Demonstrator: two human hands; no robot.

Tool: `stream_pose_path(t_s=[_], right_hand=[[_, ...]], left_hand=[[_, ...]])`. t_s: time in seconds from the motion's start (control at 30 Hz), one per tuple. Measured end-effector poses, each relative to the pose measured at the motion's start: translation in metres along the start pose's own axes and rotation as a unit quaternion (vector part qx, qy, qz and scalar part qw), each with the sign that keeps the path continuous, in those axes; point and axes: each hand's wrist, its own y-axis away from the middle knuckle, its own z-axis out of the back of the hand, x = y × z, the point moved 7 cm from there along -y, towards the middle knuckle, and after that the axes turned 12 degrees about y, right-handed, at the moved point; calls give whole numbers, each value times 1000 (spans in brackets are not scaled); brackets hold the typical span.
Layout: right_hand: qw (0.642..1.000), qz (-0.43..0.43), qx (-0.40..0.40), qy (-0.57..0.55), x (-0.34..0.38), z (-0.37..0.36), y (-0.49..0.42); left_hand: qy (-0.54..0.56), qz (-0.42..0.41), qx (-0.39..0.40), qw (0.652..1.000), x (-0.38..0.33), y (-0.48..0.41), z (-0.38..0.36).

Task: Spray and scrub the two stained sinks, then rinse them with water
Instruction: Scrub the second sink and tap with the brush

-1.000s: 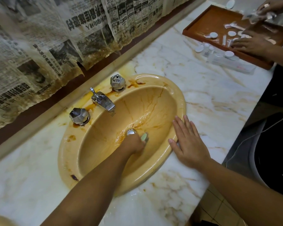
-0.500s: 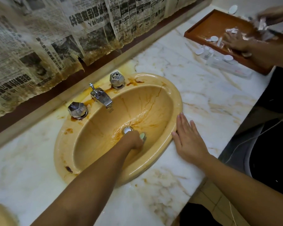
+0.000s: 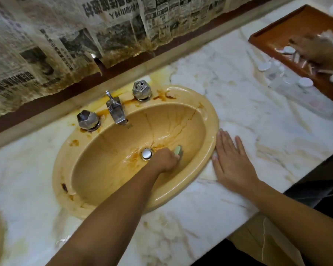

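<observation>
Mid-scrub, I judge: fingers of the left hand (image 3: 164, 160) clamp a green sponge (image 3: 178, 150) beside orange stains (image 3: 132, 161) in the sink (image 3: 211, 120), fingers of the right hand (image 3: 233, 162) lie straight together on the surface (image 3: 258, 131); rinsing awaits.

Old newspaper sheets (image 3: 81, 41) pasted across the back wall, dense with print and grey photographs, lower edges torn and stained brown. Beneath them a dark maroon band (image 3: 33, 106), then a beige stone ledge (image 3: 37, 120) along the rear of the bench. White marble bench (image 3: 248, 116) veined in tan and grey, yellowed near the ledge, glossy under dim, warm light. Toward the far right end, a reddish-brown wooden tray (image 3: 273, 35) set at an angle, with small white round lids (image 3: 306, 82) in and just beside it, blurred. Below the bench's front edge, lower right, beige floor tiles (image 3: 258, 244); beyond them, deep shadow.
</observation>
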Motion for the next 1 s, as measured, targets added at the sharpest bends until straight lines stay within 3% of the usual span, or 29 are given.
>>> stream_pose_path(t_s=[0.13,0.27,0.33,0.53,0.6,0.67,0.73,0.83,0.93,1.0], right_hand=[[1000,16,3,-12,-1,1,-2],[999,21,-5,-25,1,3,-3],[999,25,-7,-26,1,3,-5],[1000,15,-9,-24,-1,3,-6],[1000,15,-10,-25,0,4,-5],[999,13,-14,-26,1,4,-4],[1000,12,-15,-24,1,4,-4],[1000,14,-15,-22,1,4,-4],[1000,13,-13,-23,0,5,-4],[1000,15,-10,-23,1,5,-4]], left_hand=[[127,-34,42,990,-29,16,4],[-60,49,5,997,41,13,6],[-68,73,-35,994,37,8,5],[173,-50,16,984,-47,18,-3],[114,-16,20,993,-16,18,-2],[-12,51,-10,999,21,13,3],[-62,85,-46,993,27,9,4],[43,1,-13,999,-30,7,-3],[196,-49,42,978,-57,25,5],[167,-20,80,982,-23,32,9]])
